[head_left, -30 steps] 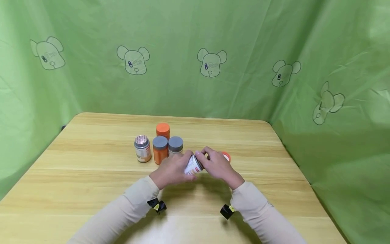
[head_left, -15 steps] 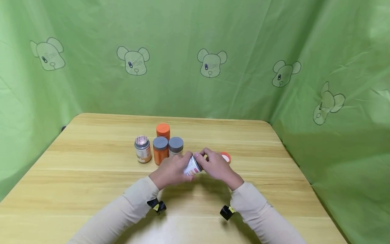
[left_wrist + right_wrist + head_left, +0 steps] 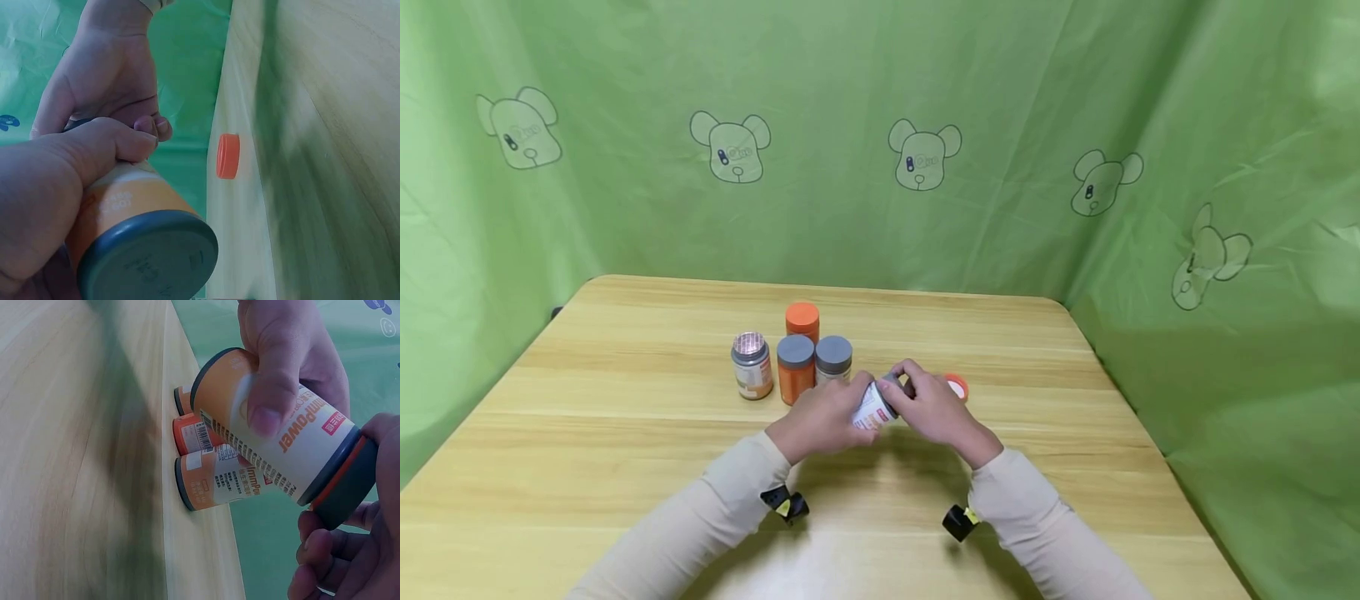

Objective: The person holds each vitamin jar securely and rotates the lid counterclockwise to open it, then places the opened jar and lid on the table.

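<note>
Tilted above the table, a pill bottle [image 3: 872, 408] with a white and orange label lies in my left hand [image 3: 822, 418], whose thumb presses along the label. My right hand [image 3: 936, 406] grips the dark grey cap [image 3: 350, 484] at the bottle's other end. An orange line shows at the cap's edge in the right wrist view. Seen from the left wrist, the bottle's dark base [image 3: 150, 259] faces the camera. An orange lid [image 3: 957, 387] lies on the table just beyond my right hand, its pale inside facing up.
Left of the hands stand an uncapped bottle [image 3: 752, 371] with a shiny seal, an orange bottle [image 3: 795, 379] with a grey cap, a grey-capped bottle [image 3: 833, 357] partly hidden by my left hand, and an orange-capped bottle [image 3: 802, 317] behind. Green curtains [image 3: 827, 225] surround the wooden table [image 3: 625, 467].
My right fingers have shifted slightly on the cap, and more of its grey top shows between the hands. The left hand and bottle stay nearly in place.
</note>
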A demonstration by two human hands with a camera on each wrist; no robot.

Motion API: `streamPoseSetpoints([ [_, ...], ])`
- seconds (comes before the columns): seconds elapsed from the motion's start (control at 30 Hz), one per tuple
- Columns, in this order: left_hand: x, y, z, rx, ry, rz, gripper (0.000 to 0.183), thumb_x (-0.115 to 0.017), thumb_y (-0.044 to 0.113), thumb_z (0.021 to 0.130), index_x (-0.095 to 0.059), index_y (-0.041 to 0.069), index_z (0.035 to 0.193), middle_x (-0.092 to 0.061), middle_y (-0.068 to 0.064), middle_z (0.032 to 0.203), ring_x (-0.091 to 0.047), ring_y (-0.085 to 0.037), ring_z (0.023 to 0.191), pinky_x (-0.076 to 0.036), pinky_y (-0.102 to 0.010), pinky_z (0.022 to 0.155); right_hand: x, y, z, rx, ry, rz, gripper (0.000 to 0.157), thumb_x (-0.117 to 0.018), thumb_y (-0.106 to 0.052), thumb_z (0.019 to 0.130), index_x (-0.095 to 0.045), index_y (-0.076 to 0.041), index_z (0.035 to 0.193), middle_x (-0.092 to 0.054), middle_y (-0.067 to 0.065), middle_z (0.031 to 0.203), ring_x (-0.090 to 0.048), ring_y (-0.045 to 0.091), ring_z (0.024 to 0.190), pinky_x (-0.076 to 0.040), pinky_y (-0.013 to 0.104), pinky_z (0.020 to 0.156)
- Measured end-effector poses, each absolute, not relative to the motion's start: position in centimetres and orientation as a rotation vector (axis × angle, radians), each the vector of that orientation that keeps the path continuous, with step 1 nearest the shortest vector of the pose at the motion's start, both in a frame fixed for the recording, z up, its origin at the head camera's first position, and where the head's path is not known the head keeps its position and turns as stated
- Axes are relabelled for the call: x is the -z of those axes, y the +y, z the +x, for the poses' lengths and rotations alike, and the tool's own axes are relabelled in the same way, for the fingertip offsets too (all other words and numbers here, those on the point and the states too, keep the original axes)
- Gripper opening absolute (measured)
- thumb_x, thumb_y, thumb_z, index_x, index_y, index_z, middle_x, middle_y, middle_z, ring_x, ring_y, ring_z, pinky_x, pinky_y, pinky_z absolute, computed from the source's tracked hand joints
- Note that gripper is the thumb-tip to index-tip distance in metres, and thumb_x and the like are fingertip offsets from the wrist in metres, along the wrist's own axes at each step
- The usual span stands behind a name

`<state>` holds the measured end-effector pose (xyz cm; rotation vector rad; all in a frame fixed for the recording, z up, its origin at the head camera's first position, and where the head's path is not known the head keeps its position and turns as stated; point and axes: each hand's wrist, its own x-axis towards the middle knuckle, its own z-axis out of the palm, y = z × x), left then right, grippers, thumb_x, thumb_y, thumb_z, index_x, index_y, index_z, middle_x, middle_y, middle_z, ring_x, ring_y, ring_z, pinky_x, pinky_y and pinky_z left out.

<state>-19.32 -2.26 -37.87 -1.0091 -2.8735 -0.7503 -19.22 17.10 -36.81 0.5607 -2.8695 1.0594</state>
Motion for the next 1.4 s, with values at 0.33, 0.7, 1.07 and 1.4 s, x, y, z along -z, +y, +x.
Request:
streamPoseSetpoints([
  [0.33,37.97,-2.40,-19.37,0.754,-2.861,-1.022,0.062,-0.080,0.038,0.078,-0.050,0.008,0.123,-0.059,-0.002,0.083,-0.056,-0.011,0.067,-0.046,-0.025,0.051,36.80,17.58,-18.98,-1.202,-2.869,0.660,0.033,-0.051,-0.030,0.099,-0.054,-0.006,0.122,-0.065,0.003,0.087,-0.060,0.013,0.075,-0.050,0.031,0.064],
  [0.7,37.96,-2.47,-19.31,0.760,-2.837,-1.040,0.059,-0.081,0.038,0.077,-0.052,0.009,0.120,-0.060,-0.001,0.082,-0.056,-0.011,0.066,-0.046,-0.025,0.052,36.67,17.94,-18.78,-1.217,-2.855,0.734,0.036,-0.045,-0.030,0.103,-0.050,-0.003,0.126,-0.065,0.015,0.104,-0.063,0.017,0.083,-0.052,0.034,0.071],
  [1.07,37.79,-2.34,-19.35,0.777,-2.863,-1.038,0.058,-0.082,0.037,0.076,-0.054,0.010,0.118,-0.059,0.000,0.082,-0.056,-0.011,0.066,-0.046,-0.026,0.053,36.48,17.83,-18.76,-1.092,-2.916,0.644,0.039,-0.044,-0.039,0.103,-0.059,-0.005,0.113,-0.057,0.000,0.072,-0.053,0.013,0.062,-0.045,0.031,0.056],
  [1.4,37.66,-2.40,-19.24,0.765,-2.874,-1.034,0.058,-0.082,0.038,0.075,-0.053,0.011,0.117,-0.059,0.000,0.081,-0.055,-0.011,0.066,-0.046,-0.025,0.053,36.47,18.07,-18.75,-1.249,-2.865,0.751,0.030,-0.052,-0.023,0.100,-0.054,-0.004,0.123,-0.064,0.011,0.099,-0.061,0.016,0.078,-0.051,0.033,0.067],
])
